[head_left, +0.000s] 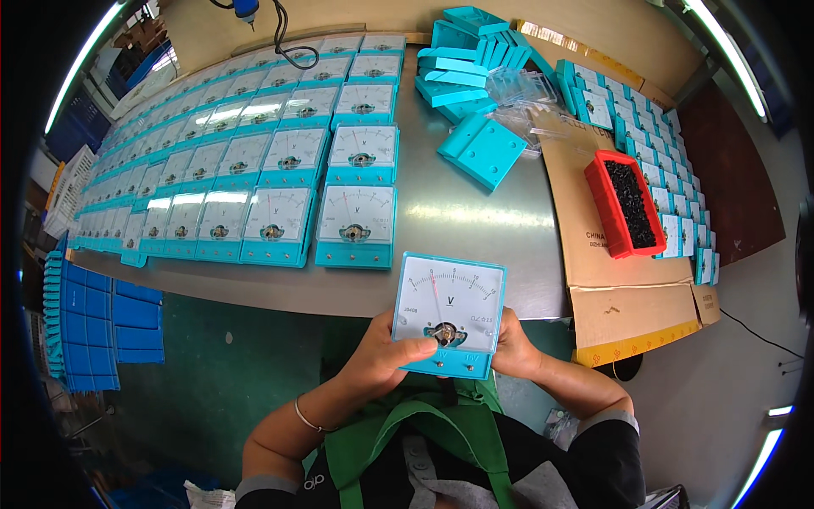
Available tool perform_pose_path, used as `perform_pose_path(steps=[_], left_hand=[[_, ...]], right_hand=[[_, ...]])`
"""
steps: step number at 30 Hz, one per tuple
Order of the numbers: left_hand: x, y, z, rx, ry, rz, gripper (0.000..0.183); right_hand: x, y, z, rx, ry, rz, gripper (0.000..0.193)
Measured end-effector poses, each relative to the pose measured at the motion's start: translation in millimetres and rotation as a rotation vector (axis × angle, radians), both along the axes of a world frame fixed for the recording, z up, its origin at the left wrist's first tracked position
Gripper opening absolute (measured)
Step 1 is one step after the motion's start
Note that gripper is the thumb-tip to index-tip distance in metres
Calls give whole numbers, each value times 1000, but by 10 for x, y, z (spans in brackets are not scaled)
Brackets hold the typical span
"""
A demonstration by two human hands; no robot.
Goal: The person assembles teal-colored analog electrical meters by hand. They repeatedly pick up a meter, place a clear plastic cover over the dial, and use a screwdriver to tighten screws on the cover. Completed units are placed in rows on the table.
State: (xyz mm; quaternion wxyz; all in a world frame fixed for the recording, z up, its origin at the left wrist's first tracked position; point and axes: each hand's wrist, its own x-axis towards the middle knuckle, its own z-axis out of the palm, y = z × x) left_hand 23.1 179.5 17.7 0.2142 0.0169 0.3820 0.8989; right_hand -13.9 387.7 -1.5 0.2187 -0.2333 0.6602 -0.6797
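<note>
Both hands hold a turquoise panel voltmeter (462,293) in front of my body, its white dial tilted up and a red needle standing left of the middle. My left hand (381,352) grips its left side, with the thumb lying over the lower front by the pivot. Around the right edge closes my right hand (514,346), its fingers partly hidden behind the case. The nearest finished-looking meter (356,212) stands on the bench just beyond, at the front of a large block of similar meters.
Rows of meters (229,161) cover the left of the metal bench (475,220). Turquoise housings (483,148) and clear covers (521,89) lie at the back. A red bin (606,204) of small black parts sits on cardboard (585,254), beside more meters (670,153). A screwdriver (246,8) hangs above.
</note>
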Motion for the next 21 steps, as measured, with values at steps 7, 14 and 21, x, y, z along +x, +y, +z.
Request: perform_pose_path(steps=[7, 14, 21], left_hand=[[-97, -155, -7, -387, 216, -55, 66], [-300, 75, -84, -180, 559, 379, 115], [-232, -245, -98, -132, 348, 216, 107]], right_hand=[[-121, 147, 537, 183, -51, -5, 21], [-357, -303, 800, 486, 1173, -21, 26], [-1107, -336, 711, 506, 862, -163, 46]])
